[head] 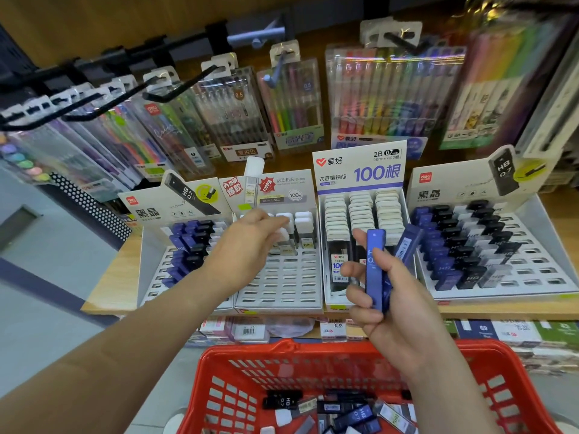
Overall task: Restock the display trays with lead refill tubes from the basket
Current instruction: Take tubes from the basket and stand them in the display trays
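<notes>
Right hand [380,308] grips blue tubes [374,264], long axis upright, caps up. Blue rows in right tray [532,278] lie just right of it, so right hand is nearer. Left hand [247,245] is over white-cap tray [282,288], fingertips at white-capped tube [283,234]; cannot tell if pinched. Basket [238,358] sits below both hands with more tubes inside.

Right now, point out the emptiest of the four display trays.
The second tray from the left, under the left hand: only a few white-capped tubes at its back.
</notes>
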`<state>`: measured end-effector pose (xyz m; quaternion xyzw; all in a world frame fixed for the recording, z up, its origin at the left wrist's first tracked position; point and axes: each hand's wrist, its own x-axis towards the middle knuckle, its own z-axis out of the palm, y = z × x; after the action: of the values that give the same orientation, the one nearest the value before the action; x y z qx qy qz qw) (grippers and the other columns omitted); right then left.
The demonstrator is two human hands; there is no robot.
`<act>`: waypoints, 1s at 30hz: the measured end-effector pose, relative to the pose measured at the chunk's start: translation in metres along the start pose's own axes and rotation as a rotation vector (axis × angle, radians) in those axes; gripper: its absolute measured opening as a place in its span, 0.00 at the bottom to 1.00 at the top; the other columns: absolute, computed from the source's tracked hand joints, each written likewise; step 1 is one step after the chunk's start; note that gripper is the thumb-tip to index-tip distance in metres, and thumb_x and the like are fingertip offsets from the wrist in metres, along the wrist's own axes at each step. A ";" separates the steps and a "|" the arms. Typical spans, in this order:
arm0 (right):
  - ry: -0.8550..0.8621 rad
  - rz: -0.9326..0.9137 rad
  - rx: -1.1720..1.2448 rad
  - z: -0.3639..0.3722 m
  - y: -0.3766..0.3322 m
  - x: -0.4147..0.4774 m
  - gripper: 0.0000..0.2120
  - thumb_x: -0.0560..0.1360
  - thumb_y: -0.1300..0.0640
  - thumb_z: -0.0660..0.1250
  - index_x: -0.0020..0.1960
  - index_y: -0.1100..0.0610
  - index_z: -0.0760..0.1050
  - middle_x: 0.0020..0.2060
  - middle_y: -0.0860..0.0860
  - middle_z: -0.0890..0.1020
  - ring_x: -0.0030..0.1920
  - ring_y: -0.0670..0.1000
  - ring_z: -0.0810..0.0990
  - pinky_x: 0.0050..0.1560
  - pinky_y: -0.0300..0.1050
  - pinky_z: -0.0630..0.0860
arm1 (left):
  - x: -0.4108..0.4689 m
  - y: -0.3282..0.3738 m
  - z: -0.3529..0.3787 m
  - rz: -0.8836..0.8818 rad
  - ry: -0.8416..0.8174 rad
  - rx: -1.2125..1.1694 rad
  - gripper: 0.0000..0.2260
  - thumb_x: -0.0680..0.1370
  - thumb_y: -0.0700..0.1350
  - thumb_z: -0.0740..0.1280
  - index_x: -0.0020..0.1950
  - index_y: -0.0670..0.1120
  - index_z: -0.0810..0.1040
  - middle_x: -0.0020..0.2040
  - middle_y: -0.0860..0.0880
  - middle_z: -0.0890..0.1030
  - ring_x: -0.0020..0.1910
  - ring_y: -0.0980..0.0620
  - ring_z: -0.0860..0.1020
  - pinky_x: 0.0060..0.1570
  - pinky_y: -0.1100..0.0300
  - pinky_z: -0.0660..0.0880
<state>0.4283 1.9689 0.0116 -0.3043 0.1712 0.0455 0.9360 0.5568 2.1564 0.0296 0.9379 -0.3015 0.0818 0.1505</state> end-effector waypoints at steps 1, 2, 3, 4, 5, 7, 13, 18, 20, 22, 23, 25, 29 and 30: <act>-0.002 0.003 0.004 -0.001 0.001 0.000 0.16 0.82 0.54 0.56 0.62 0.51 0.80 0.37 0.55 0.77 0.27 0.47 0.64 0.22 0.36 0.59 | 0.001 0.000 0.000 -0.043 0.040 -0.029 0.12 0.79 0.41 0.65 0.62 0.44 0.77 0.51 0.45 0.78 0.50 0.45 0.77 0.50 0.53 0.75; -0.004 0.007 0.007 -0.002 0.002 0.001 0.16 0.82 0.56 0.56 0.62 0.53 0.80 0.37 0.55 0.76 0.27 0.47 0.64 0.22 0.36 0.59 | 0.002 0.002 0.000 -0.076 0.080 -0.056 0.10 0.77 0.42 0.67 0.58 0.45 0.78 0.49 0.46 0.79 0.48 0.46 0.77 0.49 0.54 0.75; -0.007 0.012 0.007 -0.003 0.002 0.001 0.16 0.82 0.57 0.56 0.62 0.55 0.79 0.37 0.55 0.76 0.28 0.47 0.64 0.22 0.36 0.59 | 0.003 0.002 0.000 -0.082 0.114 -0.066 0.08 0.76 0.42 0.69 0.55 0.44 0.79 0.47 0.47 0.81 0.46 0.47 0.78 0.48 0.55 0.76; -0.009 0.016 0.004 -0.003 0.002 0.002 0.16 0.82 0.58 0.55 0.62 0.56 0.79 0.37 0.55 0.75 0.28 0.47 0.64 0.22 0.37 0.60 | 0.005 0.002 0.000 -0.066 0.134 -0.059 0.06 0.75 0.41 0.70 0.52 0.43 0.81 0.46 0.47 0.82 0.46 0.47 0.79 0.48 0.56 0.76; -0.011 0.021 0.001 -0.004 0.003 0.002 0.16 0.82 0.59 0.55 0.62 0.58 0.79 0.37 0.55 0.75 0.28 0.47 0.65 0.22 0.37 0.60 | 0.006 0.002 0.001 -0.039 0.144 -0.049 0.06 0.75 0.39 0.71 0.50 0.42 0.83 0.46 0.46 0.82 0.46 0.47 0.79 0.49 0.57 0.76; -0.012 0.037 0.002 -0.005 0.003 0.002 0.16 0.82 0.59 0.56 0.62 0.59 0.79 0.37 0.55 0.74 0.28 0.47 0.66 0.23 0.37 0.61 | 0.007 0.000 0.005 0.015 0.149 -0.025 0.06 0.74 0.37 0.71 0.49 0.41 0.85 0.48 0.46 0.82 0.46 0.46 0.80 0.50 0.57 0.76; -0.073 0.094 -0.091 -0.003 0.000 -0.002 0.17 0.76 0.53 0.62 0.60 0.57 0.81 0.34 0.54 0.75 0.26 0.46 0.65 0.21 0.35 0.59 | 0.007 0.001 0.004 0.038 0.124 0.089 0.08 0.75 0.37 0.70 0.51 0.43 0.84 0.49 0.47 0.81 0.48 0.43 0.77 0.50 0.49 0.76; -0.094 0.108 -0.120 -0.001 0.001 -0.001 0.22 0.73 0.48 0.64 0.58 0.62 0.81 0.33 0.53 0.74 0.24 0.45 0.63 0.22 0.35 0.54 | 0.010 0.039 -0.018 -0.169 -0.013 -0.288 0.14 0.75 0.36 0.67 0.58 0.48 0.81 0.54 0.49 0.80 0.50 0.51 0.77 0.52 0.61 0.75; -0.115 0.135 -0.110 0.000 0.002 -0.001 0.22 0.73 0.47 0.64 0.55 0.63 0.82 0.31 0.53 0.72 0.23 0.44 0.62 0.21 0.35 0.52 | 0.012 0.063 -0.032 -0.280 -0.277 -0.795 0.12 0.76 0.36 0.67 0.55 0.49 0.81 0.52 0.48 0.83 0.50 0.51 0.80 0.49 0.63 0.78; -0.144 0.168 -0.091 0.000 0.002 -0.002 0.19 0.74 0.48 0.64 0.52 0.63 0.82 0.28 0.53 0.70 0.22 0.44 0.62 0.18 0.33 0.53 | 0.011 0.077 -0.038 -0.284 -0.472 -1.012 0.12 0.76 0.33 0.67 0.55 0.46 0.81 0.48 0.47 0.84 0.46 0.52 0.82 0.46 0.61 0.80; -0.154 0.184 -0.088 0.000 0.003 -0.003 0.18 0.75 0.48 0.63 0.51 0.62 0.82 0.27 0.52 0.69 0.21 0.44 0.62 0.17 0.33 0.55 | 0.010 0.080 -0.038 -0.257 -0.502 -1.013 0.12 0.75 0.31 0.68 0.54 0.44 0.81 0.44 0.47 0.84 0.42 0.53 0.82 0.44 0.62 0.80; -0.144 0.187 -0.118 -0.001 0.002 -0.004 0.19 0.75 0.47 0.63 0.47 0.62 0.83 0.26 0.52 0.69 0.21 0.45 0.63 0.16 0.34 0.57 | 0.009 0.082 -0.039 -0.242 -0.469 -0.937 0.12 0.72 0.29 0.69 0.51 0.42 0.82 0.38 0.47 0.84 0.37 0.54 0.81 0.40 0.64 0.79; -0.081 0.088 -0.221 -0.009 -0.005 -0.007 0.17 0.73 0.47 0.65 0.46 0.62 0.77 0.27 0.55 0.70 0.23 0.48 0.63 0.21 0.37 0.55 | 0.009 0.078 -0.039 -0.317 -0.345 -0.923 0.10 0.70 0.31 0.72 0.46 0.44 0.83 0.35 0.48 0.84 0.33 0.55 0.80 0.37 0.65 0.77; -0.076 0.057 -0.244 -0.011 -0.008 -0.009 0.16 0.74 0.47 0.65 0.44 0.61 0.77 0.27 0.54 0.68 0.23 0.48 0.61 0.22 0.38 0.54 | 0.008 0.078 -0.040 -0.345 -0.304 -0.937 0.08 0.70 0.33 0.73 0.47 0.43 0.83 0.34 0.48 0.83 0.32 0.55 0.80 0.37 0.65 0.77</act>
<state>0.4184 1.9561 0.0105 -0.4092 0.1374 0.1039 0.8961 0.5150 2.1050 0.0869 0.8073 -0.1652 -0.2251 0.5198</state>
